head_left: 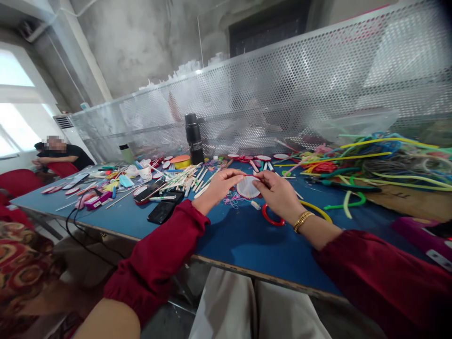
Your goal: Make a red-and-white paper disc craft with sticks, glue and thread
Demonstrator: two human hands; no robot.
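Observation:
In front of me, above the blue table [226,240], a round white disc with a red rim [247,188] is held between both hands. My left hand [222,184] pinches its upper left edge with thumb and fingers. The right edge is gripped by my right hand [280,195], its thumb lying on the white face. Just below the disc lie a small tangle of pink and purple string [232,200] and a little whitish piece [255,205]. A red ring [265,214] rests by my right wrist, partly hidden.
Left of my hands are a dark phone [160,214] and a pile of pale sticks [180,180]. A black bottle [195,141] stands before the perforated metal panel [300,84]. Coloured strips [381,162] heap up at right. A person [70,153] sits far left.

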